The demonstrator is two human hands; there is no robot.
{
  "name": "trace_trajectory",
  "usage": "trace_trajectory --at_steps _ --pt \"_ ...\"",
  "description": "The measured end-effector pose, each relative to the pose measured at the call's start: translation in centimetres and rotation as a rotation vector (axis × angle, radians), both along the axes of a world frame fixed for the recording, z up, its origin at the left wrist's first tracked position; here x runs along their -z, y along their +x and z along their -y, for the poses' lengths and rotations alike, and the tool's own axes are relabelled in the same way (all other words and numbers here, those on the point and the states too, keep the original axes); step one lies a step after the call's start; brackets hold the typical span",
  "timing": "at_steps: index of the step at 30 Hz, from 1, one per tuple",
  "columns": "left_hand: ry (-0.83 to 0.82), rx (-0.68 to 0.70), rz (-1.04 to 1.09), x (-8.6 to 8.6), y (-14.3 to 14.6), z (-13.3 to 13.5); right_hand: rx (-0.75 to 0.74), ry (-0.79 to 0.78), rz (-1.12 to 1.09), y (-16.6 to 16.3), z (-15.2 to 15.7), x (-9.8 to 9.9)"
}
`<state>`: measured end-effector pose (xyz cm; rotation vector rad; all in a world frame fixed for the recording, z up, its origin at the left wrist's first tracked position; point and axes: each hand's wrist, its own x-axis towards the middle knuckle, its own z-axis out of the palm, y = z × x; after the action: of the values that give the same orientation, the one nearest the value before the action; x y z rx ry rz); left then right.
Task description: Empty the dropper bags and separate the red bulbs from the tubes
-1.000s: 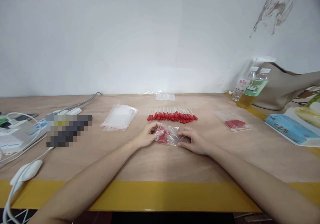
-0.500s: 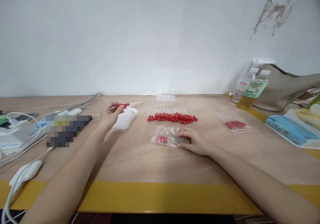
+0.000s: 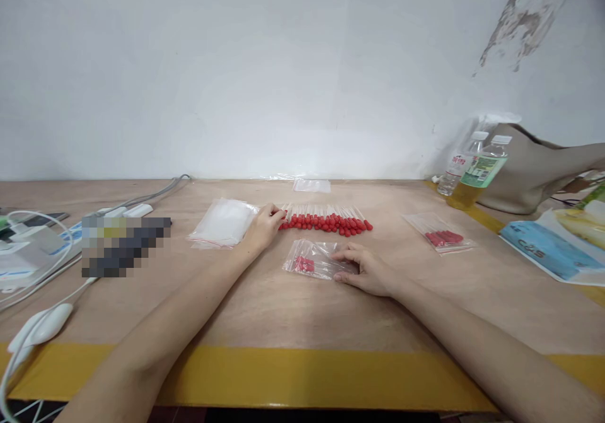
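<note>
A row of red-tipped sticks lies across the middle of the table, pale shafts towards the wall and red heads towards me. My left hand is at the row's left end, its fingers pinched together on the sticks there; the fingertips partly hide what they grip. Nearer to me, a clear zip bag lies flat with a few red heads showing inside at its left. The right edge of this bag is between the thumb and fingers of my right hand, which rests on the table.
A stack of clear bags lies left of the row, another bag by the wall. On the right are a filled bag, two bottles and a blue tissue pack. Power strips and cables occupy the left side.
My left hand has moved right from above the bag stack, where it held red-tipped sticks, to the row's left end. My right hand stays at the zip bag.
</note>
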<state>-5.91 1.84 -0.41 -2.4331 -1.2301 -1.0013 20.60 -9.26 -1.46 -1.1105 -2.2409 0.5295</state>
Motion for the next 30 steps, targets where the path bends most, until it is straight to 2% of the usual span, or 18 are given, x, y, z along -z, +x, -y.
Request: trace_trajectory --at_steps 5,11,17,22,30 --pt "-0.023 0.07 -0.032 0.8 -0.1 -0.8 -0.001 -0.002 -0.003 0.0 0.0 0.0" --pt "-0.092 0.089 0.066 0.9 -0.3 -0.1 0.003 -0.01 0.003 0.0 0.0 0.0" --pt "-0.216 0.003 0.159 1.2 -0.6 0.7 0.004 -0.013 -0.003 0.0 0.0 0.1" --pt "-0.316 -0.024 0.279 1.7 -0.5 0.3 -0.003 -0.005 -0.009 0.0 0.0 0.1" --pt "-0.423 -0.079 0.516 1.4 0.0 -0.2 0.01 0.001 0.017 0.0 0.0 0.0"
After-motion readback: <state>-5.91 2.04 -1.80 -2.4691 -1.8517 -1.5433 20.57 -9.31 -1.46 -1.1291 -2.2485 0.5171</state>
